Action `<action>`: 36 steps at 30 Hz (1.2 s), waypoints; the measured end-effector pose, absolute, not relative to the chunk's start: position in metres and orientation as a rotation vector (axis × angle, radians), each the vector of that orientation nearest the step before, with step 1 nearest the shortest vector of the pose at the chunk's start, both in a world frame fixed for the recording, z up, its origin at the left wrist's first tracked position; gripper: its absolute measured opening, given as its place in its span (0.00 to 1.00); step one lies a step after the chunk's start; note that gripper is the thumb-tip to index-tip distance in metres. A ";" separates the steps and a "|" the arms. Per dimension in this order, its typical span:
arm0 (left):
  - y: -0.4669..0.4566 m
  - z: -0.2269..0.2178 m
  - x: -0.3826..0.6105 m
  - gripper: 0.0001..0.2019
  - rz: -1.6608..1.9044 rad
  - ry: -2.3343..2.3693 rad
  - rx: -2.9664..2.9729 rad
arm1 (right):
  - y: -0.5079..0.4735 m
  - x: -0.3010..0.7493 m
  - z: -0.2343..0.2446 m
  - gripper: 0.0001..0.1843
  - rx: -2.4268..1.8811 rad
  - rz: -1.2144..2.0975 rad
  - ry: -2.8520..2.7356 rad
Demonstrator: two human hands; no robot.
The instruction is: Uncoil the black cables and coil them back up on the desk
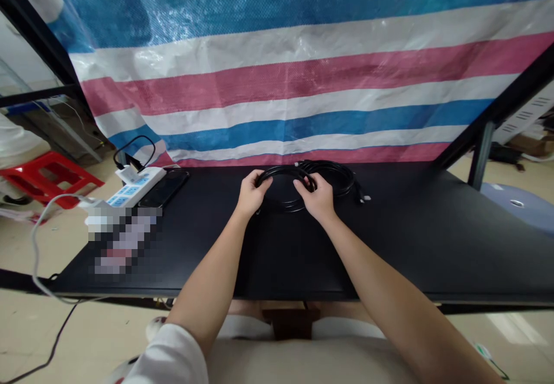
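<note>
A coiled black cable (333, 177) lies on the black table (411, 240) near its far edge, with a plug end sticking out to the right. My left hand (251, 195) grips the left side of the coil with curled fingers. Over the middle of the coil, my right hand (318, 198) closes its fingers round several loops. Both forearms reach forward from the table's near edge.
A white and blue power strip (136, 187) with a black cord and a dark phone (164, 189) lie at the table's left. A striped tarp (303, 72) hangs behind. A red stool (49, 177) stands on the floor left, a pale round seat (519, 205) right.
</note>
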State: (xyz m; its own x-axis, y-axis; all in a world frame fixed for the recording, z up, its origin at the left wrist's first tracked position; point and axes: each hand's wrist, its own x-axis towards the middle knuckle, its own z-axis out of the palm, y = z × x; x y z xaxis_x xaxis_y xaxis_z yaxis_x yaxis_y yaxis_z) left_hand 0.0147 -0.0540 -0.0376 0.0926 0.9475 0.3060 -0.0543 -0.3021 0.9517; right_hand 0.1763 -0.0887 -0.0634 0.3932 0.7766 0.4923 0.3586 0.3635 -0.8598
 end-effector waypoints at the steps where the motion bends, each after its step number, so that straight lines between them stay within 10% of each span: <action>1: -0.054 -0.037 0.014 0.06 1.402 0.955 1.473 | -0.089 0.176 -0.064 0.13 -1.214 0.358 -1.212; 10: -0.051 -0.031 -0.003 0.25 1.116 0.682 1.391 | -0.086 0.183 -0.065 0.14 -1.162 0.287 -1.305; 36: -0.043 -0.044 0.002 0.08 0.899 1.700 1.861 | -0.083 0.184 -0.088 0.28 -1.407 0.185 -1.953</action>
